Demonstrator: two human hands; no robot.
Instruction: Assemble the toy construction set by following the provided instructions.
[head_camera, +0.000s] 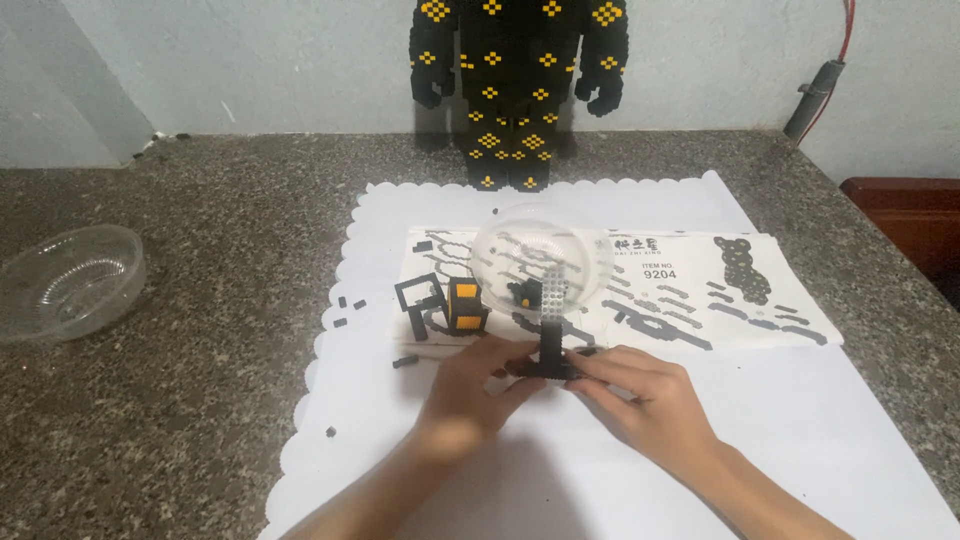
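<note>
Black brick piece sits pinched between fingers of left hand and right hand; better to press straight down, holding its base steady on the white paper mat.

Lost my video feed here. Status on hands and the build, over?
Left hand and right hand both pinch the black brick piece on the white mat. Clear bowl sits just behind it. Nothing between hands.

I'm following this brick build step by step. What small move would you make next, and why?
Probably press the black brick assembly firmly together: both the left hand and right hand pinch its base on the white paper mat, its upright strip standing.
</note>
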